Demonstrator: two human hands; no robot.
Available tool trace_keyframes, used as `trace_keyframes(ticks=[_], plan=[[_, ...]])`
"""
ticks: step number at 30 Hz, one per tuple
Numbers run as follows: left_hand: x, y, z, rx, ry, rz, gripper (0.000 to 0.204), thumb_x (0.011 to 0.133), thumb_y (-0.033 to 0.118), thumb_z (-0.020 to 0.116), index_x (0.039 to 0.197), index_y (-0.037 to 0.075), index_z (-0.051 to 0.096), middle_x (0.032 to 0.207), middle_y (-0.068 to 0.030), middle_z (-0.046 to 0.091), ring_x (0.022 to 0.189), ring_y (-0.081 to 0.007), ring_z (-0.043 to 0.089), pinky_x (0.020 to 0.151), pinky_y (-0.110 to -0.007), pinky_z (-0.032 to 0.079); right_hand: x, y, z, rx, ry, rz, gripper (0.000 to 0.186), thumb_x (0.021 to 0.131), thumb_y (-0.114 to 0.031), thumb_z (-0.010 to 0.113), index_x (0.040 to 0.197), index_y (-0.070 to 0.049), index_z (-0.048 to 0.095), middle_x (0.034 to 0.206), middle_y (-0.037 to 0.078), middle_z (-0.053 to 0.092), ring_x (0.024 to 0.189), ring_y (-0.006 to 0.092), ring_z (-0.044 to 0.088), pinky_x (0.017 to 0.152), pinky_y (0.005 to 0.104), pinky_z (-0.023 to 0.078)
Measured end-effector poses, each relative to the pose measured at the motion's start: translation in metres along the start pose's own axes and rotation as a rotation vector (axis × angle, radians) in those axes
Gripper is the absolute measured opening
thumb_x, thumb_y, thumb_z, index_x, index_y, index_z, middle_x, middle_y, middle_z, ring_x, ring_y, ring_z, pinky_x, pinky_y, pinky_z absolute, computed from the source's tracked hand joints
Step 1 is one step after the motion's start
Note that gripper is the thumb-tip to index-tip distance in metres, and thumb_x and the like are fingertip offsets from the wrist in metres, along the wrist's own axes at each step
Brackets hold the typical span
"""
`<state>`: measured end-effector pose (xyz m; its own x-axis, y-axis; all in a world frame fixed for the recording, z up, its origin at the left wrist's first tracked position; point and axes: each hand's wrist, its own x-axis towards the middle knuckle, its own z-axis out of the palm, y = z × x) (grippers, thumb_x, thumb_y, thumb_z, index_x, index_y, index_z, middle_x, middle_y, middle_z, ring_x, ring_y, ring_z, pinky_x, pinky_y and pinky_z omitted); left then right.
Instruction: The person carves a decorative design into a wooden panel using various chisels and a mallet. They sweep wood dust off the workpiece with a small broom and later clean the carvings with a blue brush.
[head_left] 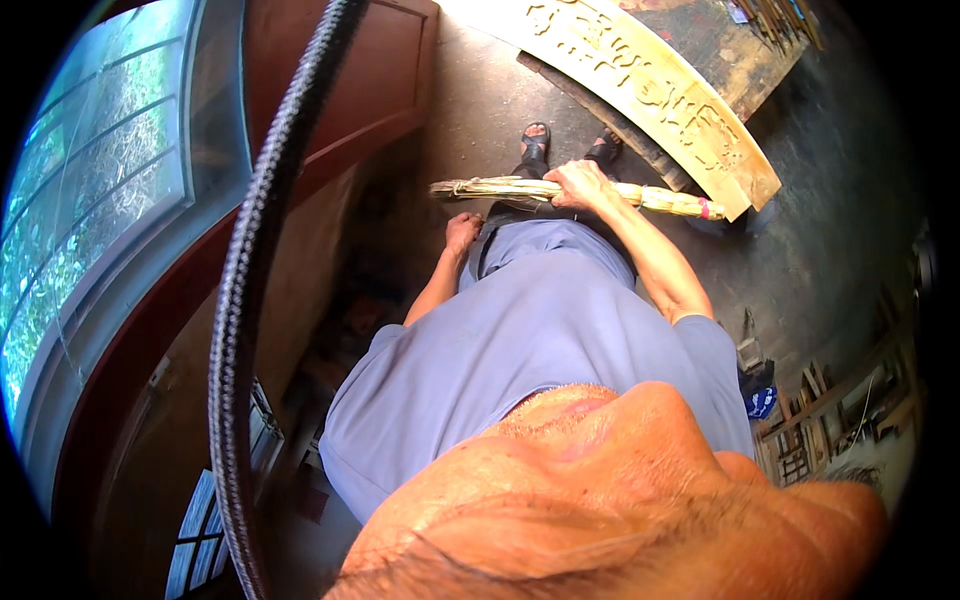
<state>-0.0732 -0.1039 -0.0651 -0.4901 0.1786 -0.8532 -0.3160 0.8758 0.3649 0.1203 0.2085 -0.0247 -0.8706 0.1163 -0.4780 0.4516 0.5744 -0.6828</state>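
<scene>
My right hand [582, 185] is wrapped round the middle of a straw hand broom [655, 197], a long pale bundle tied with a red band near its right end. The broom lies level across the front of my body, with its darker bristle end to the left. Close to my left hip, below that end, my left hand [462, 232] is curled closed and apart from the broom. Whatever its fingers may hold is hidden. Beyond the broom's right part is a long pale wooden board [650, 85] with raised carving, and the broom's right end comes close to its near end.
The carved board rests on a worn workbench [740, 65], where several thin tools [785, 20] lie at the far corner. A brown door [345, 80] and a barred window [100, 130] are on the left. A thick braided cable [240, 260] crosses the left side. Wooden pieces [815, 420] stand at lower right.
</scene>
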Motion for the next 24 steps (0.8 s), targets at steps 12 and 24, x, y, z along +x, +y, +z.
trace_keyframes(ticks=[12, 24], plan=[[0.009, 0.034, 0.003, -0.131, -0.151, -0.05, 0.018, 0.098, 0.015, 0.07, 0.101, -0.002, 0.068, 0.074, -0.0015, 0.062, 0.059, -0.0077, 0.053, 0.053, -0.021, 0.041, -0.002, 0.018, -0.089, 0.113, 0.624, 0.429, 0.051, 0.083, -0.03, 0.069, 0.133, -0.022, 0.068, 0.092, 0.015, 0.075, 0.074, 0.0301, 0.073, 0.072, 0.0428, 0.061], [0.012, 0.067, -0.011, 0.158, -0.087, 0.066, 0.019, 0.097, 0.02, 0.071, 0.094, 0.001, 0.072, 0.072, 0.0014, 0.064, 0.059, -0.0067, 0.054, 0.055, -0.024, 0.045, -0.213, 0.071, -0.123, -0.067, 0.555, 0.886, 0.053, 0.084, -0.043, 0.074, 0.13, -0.017, 0.069, 0.109, 0.019, 0.074, 0.104, 0.0397, 0.07, 0.091, 0.0502, 0.055]])
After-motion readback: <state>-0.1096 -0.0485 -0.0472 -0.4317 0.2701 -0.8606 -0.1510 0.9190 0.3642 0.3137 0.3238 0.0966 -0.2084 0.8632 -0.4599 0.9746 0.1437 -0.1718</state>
